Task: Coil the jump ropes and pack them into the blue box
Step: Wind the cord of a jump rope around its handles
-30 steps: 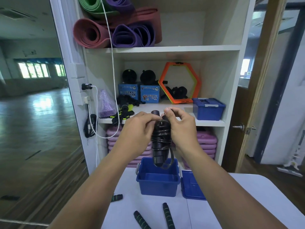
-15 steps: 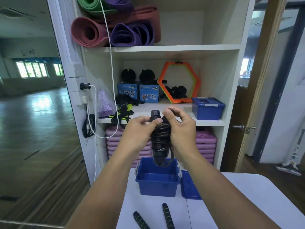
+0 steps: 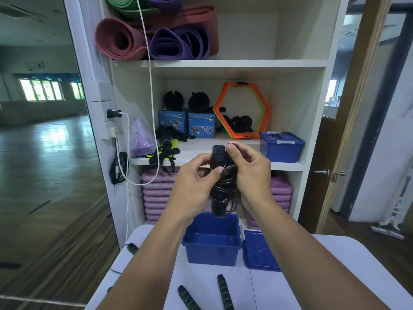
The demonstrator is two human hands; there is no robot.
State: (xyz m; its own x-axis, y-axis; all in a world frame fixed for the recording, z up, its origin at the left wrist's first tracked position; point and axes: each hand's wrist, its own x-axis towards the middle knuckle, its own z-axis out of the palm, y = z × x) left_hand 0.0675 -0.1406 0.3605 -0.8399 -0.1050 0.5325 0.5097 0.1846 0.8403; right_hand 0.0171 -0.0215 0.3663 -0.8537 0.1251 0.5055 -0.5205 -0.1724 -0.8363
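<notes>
A black coiled jump rope [image 3: 223, 186] is seen above a blue box [image 3: 212, 245] with a blue lid [image 3: 259, 251] on a white table [image 3: 279, 285], where black handles [image 3: 224, 291] are ringed with green stripes.

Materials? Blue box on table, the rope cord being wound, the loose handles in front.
Blue box: looks like moulded plastic, semi-gloss, with uniform walls and rim. Cord: glossy dark coils, probably PVC or coated cable. Loose handles: matte black, ribbed with green bands, likely foam grips.
</notes>
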